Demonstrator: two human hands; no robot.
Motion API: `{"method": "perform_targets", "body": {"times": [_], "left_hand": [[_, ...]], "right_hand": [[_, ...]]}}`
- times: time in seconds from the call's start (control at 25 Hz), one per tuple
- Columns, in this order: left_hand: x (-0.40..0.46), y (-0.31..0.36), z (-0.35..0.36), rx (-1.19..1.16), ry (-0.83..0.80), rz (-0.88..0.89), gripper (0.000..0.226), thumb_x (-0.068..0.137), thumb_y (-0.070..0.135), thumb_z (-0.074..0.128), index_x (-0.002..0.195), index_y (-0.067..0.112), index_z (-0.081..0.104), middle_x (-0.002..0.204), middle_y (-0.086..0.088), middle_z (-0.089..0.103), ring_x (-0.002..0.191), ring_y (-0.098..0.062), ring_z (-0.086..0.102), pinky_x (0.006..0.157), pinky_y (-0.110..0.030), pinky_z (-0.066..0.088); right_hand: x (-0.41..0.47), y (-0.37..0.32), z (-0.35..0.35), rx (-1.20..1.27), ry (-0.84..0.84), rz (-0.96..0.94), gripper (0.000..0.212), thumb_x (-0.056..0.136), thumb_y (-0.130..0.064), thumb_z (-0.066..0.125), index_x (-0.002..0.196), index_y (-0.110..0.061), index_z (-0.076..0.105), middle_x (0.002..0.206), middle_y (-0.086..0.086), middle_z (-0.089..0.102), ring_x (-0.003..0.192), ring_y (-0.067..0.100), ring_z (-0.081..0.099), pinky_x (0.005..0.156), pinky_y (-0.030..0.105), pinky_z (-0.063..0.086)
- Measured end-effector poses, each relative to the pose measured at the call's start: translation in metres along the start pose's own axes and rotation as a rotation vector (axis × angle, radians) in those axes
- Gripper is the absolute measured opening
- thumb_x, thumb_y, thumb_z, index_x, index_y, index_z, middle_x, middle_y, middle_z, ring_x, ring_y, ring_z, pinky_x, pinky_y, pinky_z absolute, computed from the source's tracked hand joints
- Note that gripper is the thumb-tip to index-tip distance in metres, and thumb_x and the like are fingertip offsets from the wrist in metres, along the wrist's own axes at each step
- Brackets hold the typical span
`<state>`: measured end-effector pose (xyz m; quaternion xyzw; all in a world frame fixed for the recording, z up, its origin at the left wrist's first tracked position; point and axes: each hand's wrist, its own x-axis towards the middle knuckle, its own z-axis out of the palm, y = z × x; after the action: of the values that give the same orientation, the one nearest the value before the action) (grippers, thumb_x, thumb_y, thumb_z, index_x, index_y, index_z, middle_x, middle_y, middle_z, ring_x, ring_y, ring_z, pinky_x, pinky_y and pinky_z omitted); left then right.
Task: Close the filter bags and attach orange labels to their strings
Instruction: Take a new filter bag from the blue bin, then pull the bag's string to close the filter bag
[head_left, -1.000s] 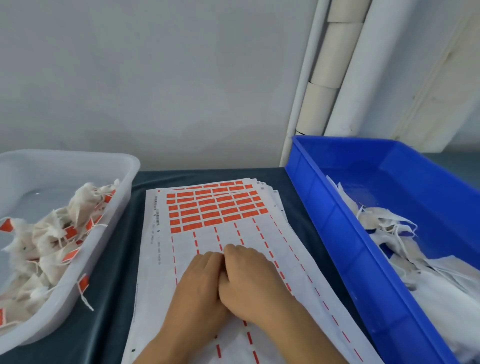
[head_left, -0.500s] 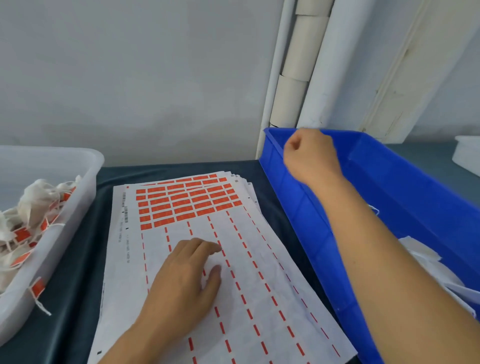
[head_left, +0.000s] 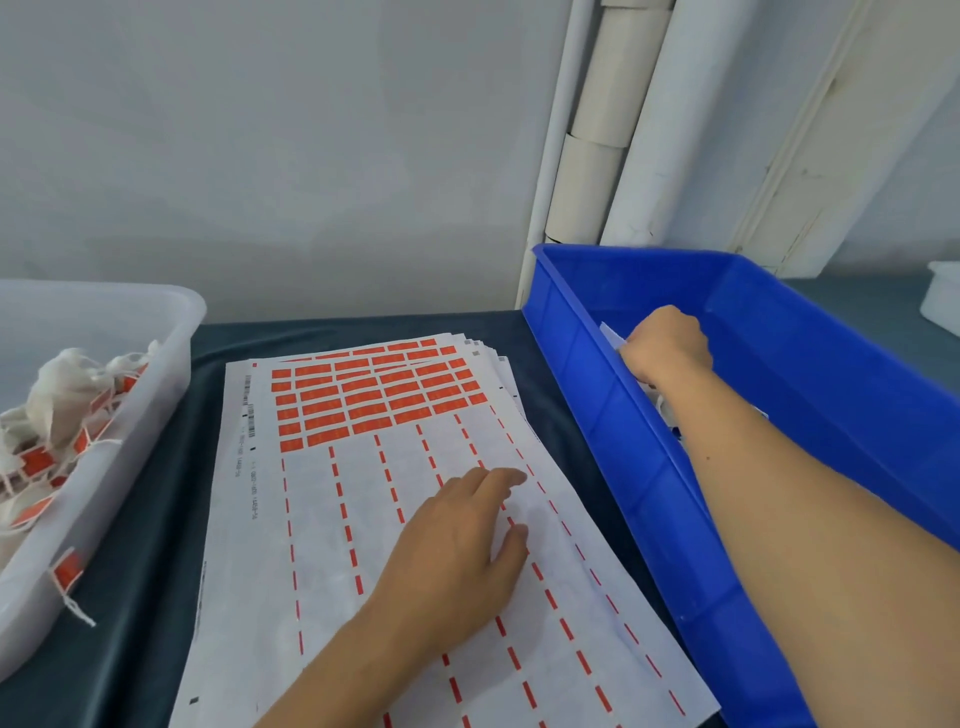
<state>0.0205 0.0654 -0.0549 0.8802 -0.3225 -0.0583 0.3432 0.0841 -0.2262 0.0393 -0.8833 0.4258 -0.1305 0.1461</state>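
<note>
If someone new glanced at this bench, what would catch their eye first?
Probably the bright blue bin at right, where the right hand reaches in. Next, the label sheet at centre, with orange labels at its far end and the left hand resting on it.

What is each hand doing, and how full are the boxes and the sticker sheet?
left hand: flat on the label sheet, fingers relaxed
right hand: inside the blue bin, fingers curled; what it holds is hidden
label sheet: top rows of orange labels left, lower part peeled
blue bin: white bags partly visible inside
clear tub: holds tied, labelled filter bags
</note>
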Motion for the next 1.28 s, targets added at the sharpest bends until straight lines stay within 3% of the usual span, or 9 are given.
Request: {"method": "perform_targets", "body": {"times": [0.12,0.28,0.44,0.6,0.76,0.84,0.96,1.08,1.28], "left_hand": [[-0.001,-0.002,-0.002,-0.007,0.007,-0.002,0.045,0.101,0.055,0.052,0.141,0.058,0.030,0.150,0.028,0.045,0.132,-0.001,0.051,0.111,-0.031,0.049],[-0.003,-0.003,-0.011,0.003,0.050,-0.021,0.044,0.101,0.054,0.053,0.140,0.058,0.032,0.146,0.029,0.047,0.131,-0.002,0.050,0.115,-0.034,0.046],[-0.007,-0.010,-0.031,-0.039,0.173,-0.077,0.043,0.100,0.056,0.054,0.138,0.060,0.034,0.139,0.032,0.051,0.119,0.003,0.051,0.107,-0.029,0.046],[-0.008,-0.031,-0.060,-0.206,0.325,-0.170,0.062,0.090,0.069,0.052,0.145,0.058,0.026,0.136,0.036,0.048,0.112,0.008,0.054,0.093,-0.016,0.044],[-0.016,-0.067,-0.089,-0.385,0.460,-0.186,0.084,0.089,0.074,0.061,0.158,0.046,0.021,0.157,0.023,0.042,0.138,0.003,0.045,0.110,-0.026,0.040],[-0.019,-0.081,-0.096,-0.473,0.432,-0.203,0.074,0.090,0.068,0.067,0.153,0.041,0.040,0.150,0.018,0.054,0.135,-0.003,0.054,0.110,-0.034,0.047],[-0.017,-0.091,-0.093,-0.604,0.448,-0.237,0.023,0.097,0.047,0.070,0.113,0.031,0.075,0.107,0.012,0.078,0.098,-0.011,0.076,0.090,-0.045,0.062],[-0.016,-0.094,-0.089,-0.657,0.539,-0.315,0.010,0.101,0.032,0.067,0.102,0.030,0.076,0.101,0.016,0.077,0.096,-0.006,0.075,0.087,-0.039,0.064],[-0.015,-0.094,-0.083,-0.677,0.475,-0.330,0.009,0.102,0.031,0.065,0.103,0.028,0.073,0.108,0.019,0.075,0.103,-0.004,0.072,0.086,-0.035,0.065]], "right_hand": [[-0.003,-0.008,-0.002,0.024,0.154,-0.056,0.008,0.097,-0.016,0.068,0.097,-0.008,0.070,0.095,0.011,0.067,0.085,0.031,0.063,0.073,0.043,0.058],[-0.010,-0.028,-0.024,0.113,0.287,-0.207,0.022,0.103,-0.014,0.060,0.086,-0.007,0.073,0.090,0.014,0.069,0.078,0.029,0.057,0.064,0.041,0.051],[-0.035,-0.067,-0.046,0.342,0.318,-0.526,0.024,0.104,-0.022,0.058,0.094,-0.012,0.077,0.090,0.009,0.073,0.089,0.031,0.064,0.075,0.045,0.057],[-0.085,-0.106,-0.036,0.534,0.078,-0.724,0.013,0.100,-0.027,0.066,0.097,-0.025,0.079,0.085,-0.012,0.073,0.076,0.006,0.065,0.071,0.027,0.048],[-0.150,-0.121,0.018,0.526,-0.325,-0.861,0.012,0.098,-0.025,0.071,0.093,-0.033,0.078,0.083,-0.022,0.073,0.075,-0.003,0.067,0.072,0.018,0.053],[-0.177,-0.122,0.045,0.539,-0.467,-0.877,0.012,0.097,-0.030,0.071,0.098,-0.040,0.078,0.089,-0.027,0.072,0.081,-0.005,0.068,0.073,0.018,0.056],[-0.197,-0.116,0.077,0.617,-0.464,-0.821,0.014,0.096,-0.041,0.069,0.108,-0.046,0.072,0.100,-0.031,0.071,0.094,-0.010,0.065,0.075,0.012,0.054],[-0.209,-0.106,0.105,0.834,-0.433,-0.667,0.020,0.091,-0.046,0.071,0.111,-0.043,0.071,0.103,-0.031,0.071,0.099,-0.007,0.067,0.077,0.011,0.057],[-0.214,-0.095,0.121,1.012,-0.327,-0.498,0.018,0.086,-0.053,0.066,0.096,-0.042,0.075,0.091,-0.027,0.074,0.084,-0.001,0.073,0.066,0.008,0.056]]}}
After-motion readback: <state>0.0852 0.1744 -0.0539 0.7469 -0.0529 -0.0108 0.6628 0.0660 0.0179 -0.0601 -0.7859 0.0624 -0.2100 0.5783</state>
